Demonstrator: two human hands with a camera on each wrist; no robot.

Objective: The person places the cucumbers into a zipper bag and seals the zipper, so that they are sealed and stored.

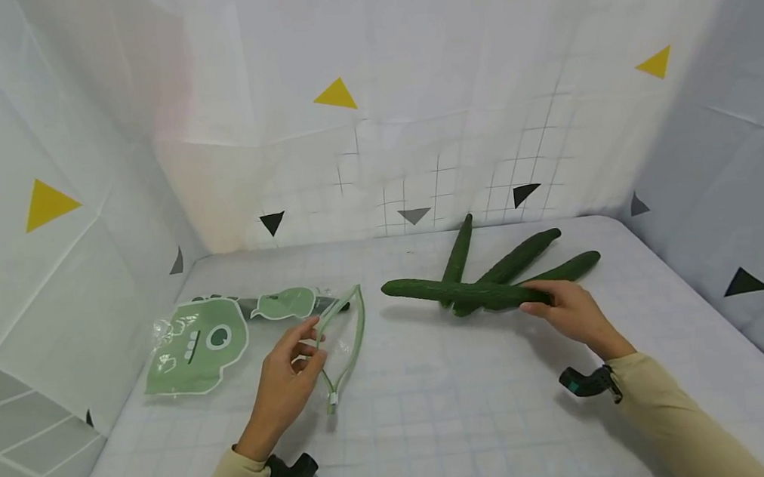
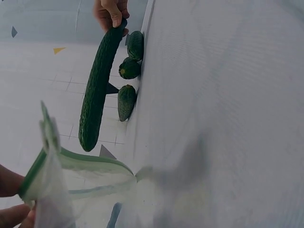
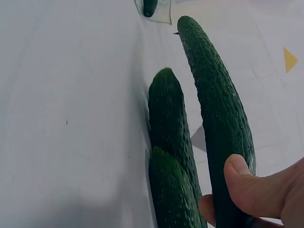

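My left hand (image 1: 290, 379) pinches the rim of a clear zip bag (image 1: 357, 339) whose green-edged mouth gapes toward the right. A white slider sits at the mouth's near corner. To the left of that hand is a green one-eyed monster print (image 1: 194, 349). My right hand (image 1: 573, 316) grips one end of a long dark green cucumber (image 1: 441, 289), thumb on one side. The cucumber points left toward the bag mouth, held above the others, as the right wrist view shows. Three more cucumbers (image 1: 520, 258) lie fanned out on the table behind it.
Another clear bag with a green print (image 1: 288, 304) lies behind the left hand, a cucumber (image 3: 150, 6) inside it. The white table (image 1: 440, 430) is bounded by pale cloth walls (image 1: 407, 54) at the back and both sides.
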